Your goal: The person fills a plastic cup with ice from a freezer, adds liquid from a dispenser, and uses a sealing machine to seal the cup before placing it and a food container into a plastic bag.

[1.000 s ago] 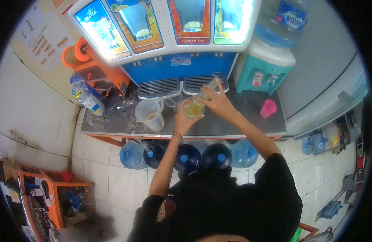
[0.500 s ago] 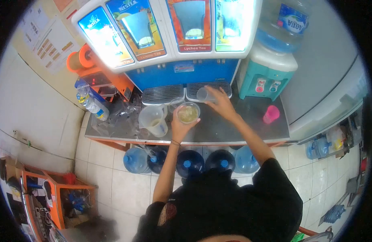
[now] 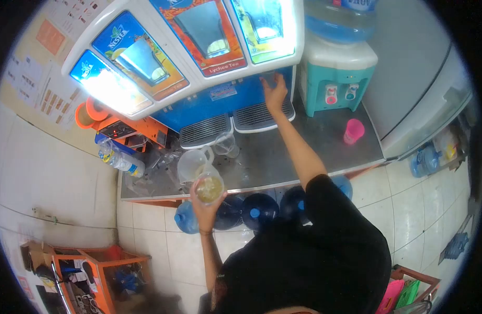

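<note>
My left hand is wrapped round a clear plastic cup of pale yellowish drink with ice, held out past the counter's front edge. Behind it, partly covered, a translucent pitcher stands on the counter. Another clear cup is beside the pitcher. My right hand is raised to the blue front of the drink dispenser, over the right drip tray. Its fingers curl round a small see-through cup, faint against the panel, just below the lit signs.
A teal water dispenser and a pink cup stand on the right of the counter. Plastic bottles and an orange machine are at the left. Several large water jugs line the floor below.
My right hand has lifted the small clear cup from above the drip tray up to the dispenser front. My left hand has brought the iced drink left and nearer to me. The view has turned.
</note>
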`<state>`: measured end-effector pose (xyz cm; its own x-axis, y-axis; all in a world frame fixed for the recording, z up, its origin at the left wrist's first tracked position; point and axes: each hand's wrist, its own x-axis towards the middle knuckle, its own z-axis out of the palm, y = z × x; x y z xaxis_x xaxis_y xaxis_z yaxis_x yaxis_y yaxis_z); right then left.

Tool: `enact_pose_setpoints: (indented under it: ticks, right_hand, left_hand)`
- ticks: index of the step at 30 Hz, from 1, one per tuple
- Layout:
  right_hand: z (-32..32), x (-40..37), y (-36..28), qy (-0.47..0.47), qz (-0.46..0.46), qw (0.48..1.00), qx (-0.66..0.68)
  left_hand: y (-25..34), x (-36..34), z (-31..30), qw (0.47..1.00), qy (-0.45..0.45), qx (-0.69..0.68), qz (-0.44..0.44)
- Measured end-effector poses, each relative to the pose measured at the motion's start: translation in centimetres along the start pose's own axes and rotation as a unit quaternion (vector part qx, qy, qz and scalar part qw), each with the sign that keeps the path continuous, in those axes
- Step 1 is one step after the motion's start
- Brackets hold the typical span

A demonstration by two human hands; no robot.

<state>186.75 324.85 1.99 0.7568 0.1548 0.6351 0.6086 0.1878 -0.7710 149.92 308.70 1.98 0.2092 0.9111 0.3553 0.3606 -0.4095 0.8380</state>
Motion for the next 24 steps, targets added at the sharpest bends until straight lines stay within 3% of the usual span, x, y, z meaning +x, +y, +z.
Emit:
enact_pose_setpoints:
  ticks: [9,24]
  right_hand:
    - [-0.5,0.1,-0.2,0.013,-0.007,1.000,0.023]
    - [-0.3,0.2,0.5,0.025,-0.020,0.999,-0.006]
  left_hand:
    - [-0.8,-2.9,-4.3,0.999,0.030,0.014,-0.043]
    - [-2.0,-3.8,-4.8,0.997,0.063,0.018,-0.050]
